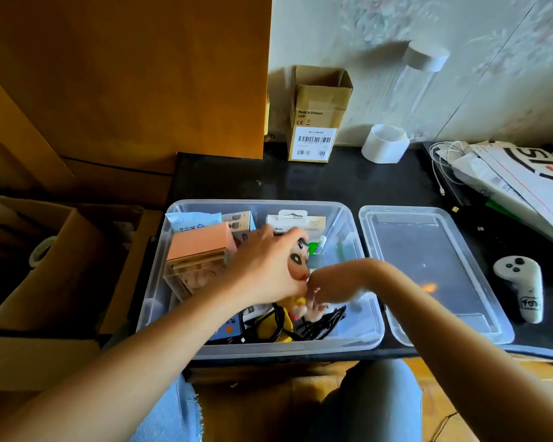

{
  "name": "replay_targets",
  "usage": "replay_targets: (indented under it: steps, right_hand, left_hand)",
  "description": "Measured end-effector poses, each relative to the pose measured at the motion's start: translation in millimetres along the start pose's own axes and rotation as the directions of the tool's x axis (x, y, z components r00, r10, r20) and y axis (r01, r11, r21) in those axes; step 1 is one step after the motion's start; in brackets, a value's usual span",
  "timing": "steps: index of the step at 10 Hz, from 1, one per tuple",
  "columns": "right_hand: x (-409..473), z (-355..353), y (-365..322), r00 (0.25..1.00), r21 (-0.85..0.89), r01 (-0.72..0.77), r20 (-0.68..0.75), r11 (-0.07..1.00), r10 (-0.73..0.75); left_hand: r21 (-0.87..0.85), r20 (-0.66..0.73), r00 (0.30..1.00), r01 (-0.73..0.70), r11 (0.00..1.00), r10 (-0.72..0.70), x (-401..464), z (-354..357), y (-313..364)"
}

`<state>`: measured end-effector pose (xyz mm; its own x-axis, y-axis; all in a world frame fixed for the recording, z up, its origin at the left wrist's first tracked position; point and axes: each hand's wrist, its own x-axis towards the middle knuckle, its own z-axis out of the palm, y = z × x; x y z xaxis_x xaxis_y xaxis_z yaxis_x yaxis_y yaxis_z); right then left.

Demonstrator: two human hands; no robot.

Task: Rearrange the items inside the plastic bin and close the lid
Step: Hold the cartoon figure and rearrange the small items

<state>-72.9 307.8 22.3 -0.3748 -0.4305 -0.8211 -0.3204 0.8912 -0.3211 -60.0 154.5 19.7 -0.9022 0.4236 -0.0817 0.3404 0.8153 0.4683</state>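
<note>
Two hands are held over the clear plastic bin (342,218) on the black counter (332,180). The left hand (262,269) is curled round the head of a small doll in yellow (296,263); its long axis runs from far to near. The right hand (329,285) pinches by the doll's near end, blurred. The clear lid (428,269) lies just right of the bin.

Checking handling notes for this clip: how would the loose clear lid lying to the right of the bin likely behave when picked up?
The clear lid looks thin and wide, so it would probably feel light and flex somewhat if lifted by one edge. Its smooth glossy plastic may be a little slippery. It lies flat on the dark tabletop beside the bin, so it seems unlikely to tip or roll.
</note>
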Motion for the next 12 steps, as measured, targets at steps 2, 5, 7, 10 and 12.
replay_targets:
  steps: [2, 5, 7, 10, 12]
  right_hand:
    - [-13, -1, -3, 0.995, -0.102, 0.033, 0.093, 0.994, -0.023]
    - [-33, -19, 1, 0.877, -0.015, 0.085, -0.473, 0.996, -0.082]
    - [-28, -31, -18, 0.722, 0.334, 0.319, -0.692, 0.887, 0.002]
    - [-27, -55, -51, 0.571, 0.591, 0.779, -0.807, 0.208, 0.153]
    - [-14, -65, -64, 0.589, 0.570, 0.769, -0.807, -0.290, -0.023]
  left_hand:
    - [-0.095, -0.306, 0.952, -0.053, 0.994, 0.022, 2, -47, -16]
    - [-0.696, -0.434, 0.862, -0.136, 0.705, -0.262, -11, -70, -44]
    - [-0.908, -0.338, 0.814, -0.152, 0.389, -0.472, -21, -78, -61]
    - [-0.963, -0.266, 0.769, -0.188, 0.192, -0.581, -30, -73, -86]
    - [-0.955, -0.295, 0.707, -0.210, 0.208, -0.642, -36, -77, -84]
